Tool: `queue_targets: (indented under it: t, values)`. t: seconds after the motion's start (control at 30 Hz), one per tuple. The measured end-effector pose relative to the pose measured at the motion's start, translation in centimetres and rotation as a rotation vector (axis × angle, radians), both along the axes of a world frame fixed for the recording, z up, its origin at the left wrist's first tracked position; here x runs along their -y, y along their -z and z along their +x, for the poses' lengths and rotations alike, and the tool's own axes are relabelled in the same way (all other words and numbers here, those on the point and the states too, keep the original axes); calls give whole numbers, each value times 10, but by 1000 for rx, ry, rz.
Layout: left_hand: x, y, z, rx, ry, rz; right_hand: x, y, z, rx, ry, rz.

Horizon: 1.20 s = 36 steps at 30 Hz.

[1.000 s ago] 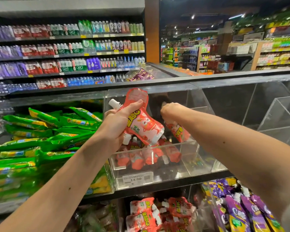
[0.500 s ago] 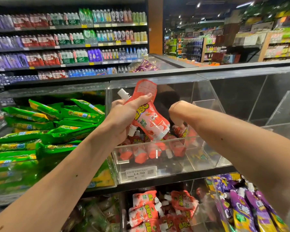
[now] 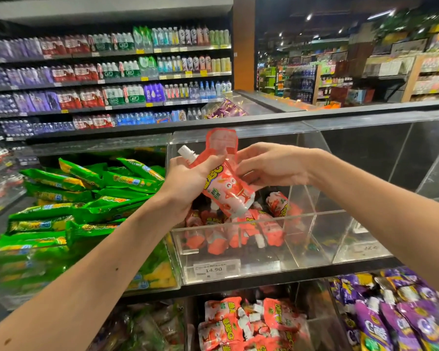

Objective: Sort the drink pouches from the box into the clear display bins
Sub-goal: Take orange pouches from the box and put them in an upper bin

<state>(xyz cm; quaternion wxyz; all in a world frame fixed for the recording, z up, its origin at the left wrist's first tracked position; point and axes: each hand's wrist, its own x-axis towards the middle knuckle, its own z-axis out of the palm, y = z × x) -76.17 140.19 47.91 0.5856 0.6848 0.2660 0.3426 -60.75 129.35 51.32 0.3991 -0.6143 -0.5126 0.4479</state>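
My left hand (image 3: pixel 185 183) is shut on a red drink pouch (image 3: pixel 226 188) with a white cap, held tilted above the clear display bin (image 3: pixel 312 216). My right hand (image 3: pixel 269 165) is just right of the pouch with its fingers apart, the fingertips touching the pouch's right edge. Several red pouches (image 3: pixel 241 231) lie in a heap at the bottom of the bin, and one pouch (image 3: pixel 279 203) leans against the divider. The box is not in view.
A bin of green packs (image 3: pixel 86 196) stands to the left. Below are a bin of red pouches (image 3: pixel 249 323) and one of purple pouches (image 3: pixel 395 312). A price tag (image 3: pixel 213 269) reads 14.90. Another clear bin (image 3: pixel 436 173) sits at right. Bottle shelves (image 3: pixel 112 79) stand behind.
My right hand has let go of a pouch in the bin and risen to the right edge of the pouch in my left hand. My left hand stayed in place.
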Motion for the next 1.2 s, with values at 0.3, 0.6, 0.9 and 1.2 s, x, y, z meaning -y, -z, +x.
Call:
queue_targets:
  t: [0.3,0.6,0.9,1.2]
  values:
    - [-12,-1,-3,-339,1,746,2,10,-4,416,204,77]
    - [-19,7,38,-892,-71,900,-27,29,4,684,429,-113]
    - [-40,29,73,-1392,-51,1324,-44,36,6,592,423,-247]
    - [-45,14,56,-1195,422,1038,-45,33,18,168,225,-431]
